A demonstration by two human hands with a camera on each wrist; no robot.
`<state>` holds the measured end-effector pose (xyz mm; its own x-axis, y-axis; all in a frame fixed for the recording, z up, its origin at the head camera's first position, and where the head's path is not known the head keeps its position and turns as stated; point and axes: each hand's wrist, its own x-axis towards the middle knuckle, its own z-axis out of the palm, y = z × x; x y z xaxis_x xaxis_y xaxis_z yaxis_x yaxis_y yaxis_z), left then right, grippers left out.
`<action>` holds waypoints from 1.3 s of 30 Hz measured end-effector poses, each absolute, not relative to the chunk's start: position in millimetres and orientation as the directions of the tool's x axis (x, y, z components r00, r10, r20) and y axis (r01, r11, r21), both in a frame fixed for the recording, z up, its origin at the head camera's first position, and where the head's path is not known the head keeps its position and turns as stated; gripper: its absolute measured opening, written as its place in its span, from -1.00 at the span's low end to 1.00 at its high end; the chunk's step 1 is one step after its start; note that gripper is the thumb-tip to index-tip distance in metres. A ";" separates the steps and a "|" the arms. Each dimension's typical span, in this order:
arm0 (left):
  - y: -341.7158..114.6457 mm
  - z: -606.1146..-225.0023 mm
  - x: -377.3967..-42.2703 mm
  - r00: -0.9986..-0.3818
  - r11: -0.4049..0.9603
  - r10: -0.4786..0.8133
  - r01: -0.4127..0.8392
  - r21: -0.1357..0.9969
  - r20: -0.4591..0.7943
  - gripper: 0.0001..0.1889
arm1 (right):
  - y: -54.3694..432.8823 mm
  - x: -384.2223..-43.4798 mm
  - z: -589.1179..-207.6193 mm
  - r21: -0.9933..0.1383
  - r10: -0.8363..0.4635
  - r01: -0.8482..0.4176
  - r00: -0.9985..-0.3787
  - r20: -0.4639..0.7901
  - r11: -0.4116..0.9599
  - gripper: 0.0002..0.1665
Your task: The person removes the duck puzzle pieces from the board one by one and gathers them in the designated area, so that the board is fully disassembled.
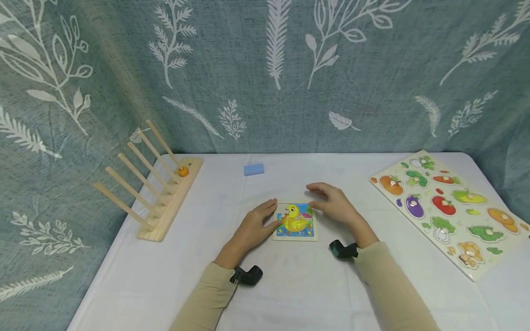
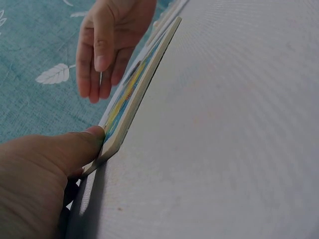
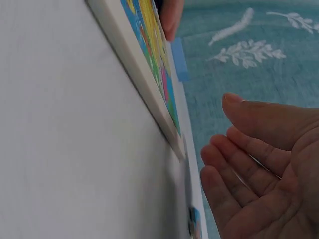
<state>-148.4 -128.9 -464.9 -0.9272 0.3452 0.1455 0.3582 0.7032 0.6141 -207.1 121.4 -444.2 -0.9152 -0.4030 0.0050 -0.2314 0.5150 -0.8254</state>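
A small square duck jigsaw puzzle (image 1: 296, 221) in a pale wooden tray lies flat on the white table. Its yellow duck picture fills the tray, and the thick edge of the puzzle (image 2: 135, 102) shows in the left wrist view. My left hand (image 1: 254, 227) holds its left side, thumb over the top face and fingers along the edge, partly hidden. Beyond the right upper corner, my right hand (image 1: 336, 207) hovers with relaxed fingers. In the right wrist view that right hand (image 3: 266, 167) has nothing in it and is apart from the puzzle.
At the left stands a wooden rack (image 1: 169, 202) with several slanted pegs and an orange bead (image 1: 183, 171) near its far end. A blue block (image 1: 254, 169) lies toward the back. On the right lies a large vegetable puzzle board (image 1: 422, 220). A patterned curtain (image 1: 290, 115) hangs behind.
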 end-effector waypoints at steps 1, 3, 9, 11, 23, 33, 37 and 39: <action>-129.1 -464.8 -148.4 -0.927 0.703 0.347 0.359 0.613 0.145 -0.39 | 118.9 -207.1 -444.7 -0.828 -0.411 -0.233 -0.912 0.004 0.510 -0.44; -129.3 -464.8 -148.6 -0.927 0.704 0.349 0.358 0.613 0.141 -0.40 | 114.3 -207.2 -445.9 -0.832 -0.434 -0.243 -0.901 0.003 0.498 -0.45; -129.9 -465.6 -149.5 -0.929 0.707 0.347 0.351 0.614 0.130 -0.39 | 100.9 -206.3 -446.5 -0.852 -0.490 -0.261 -0.872 0.007 0.454 -0.47; -129.7 -466.1 -149.4 -0.927 0.705 0.349 0.354 0.614 0.134 -0.39 | 97.1 -205.6 -447.2 -0.854 -0.501 -0.263 -0.866 0.004 0.448 -0.47; -130.5 -465.2 -149.6 -0.928 0.703 0.353 0.349 0.620 0.121 -0.39 | 86.5 -202.8 -454.3 -0.828 -0.552 -0.309 -0.834 0.000 0.468 -0.52; -130.8 -463.4 -149.9 -0.927 0.710 0.357 0.348 0.613 0.113 -0.38 | 85.6 -203.4 -456.0 -0.719 -0.647 -0.464 -0.762 0.027 0.517 -0.62; -130.6 -465.0 -150.3 -0.927 0.707 0.355 0.350 0.614 0.119 -0.37 | 86.6 -204.1 -456.6 -0.699 -0.668 -0.502 -0.743 0.046 0.509 -0.64; -130.6 -465.9 -150.6 -0.926 0.708 0.356 0.353 0.612 0.123 -0.37 | 86.8 -204.1 -456.8 -0.694 -0.670 -0.511 -0.740 0.055 0.507 -0.66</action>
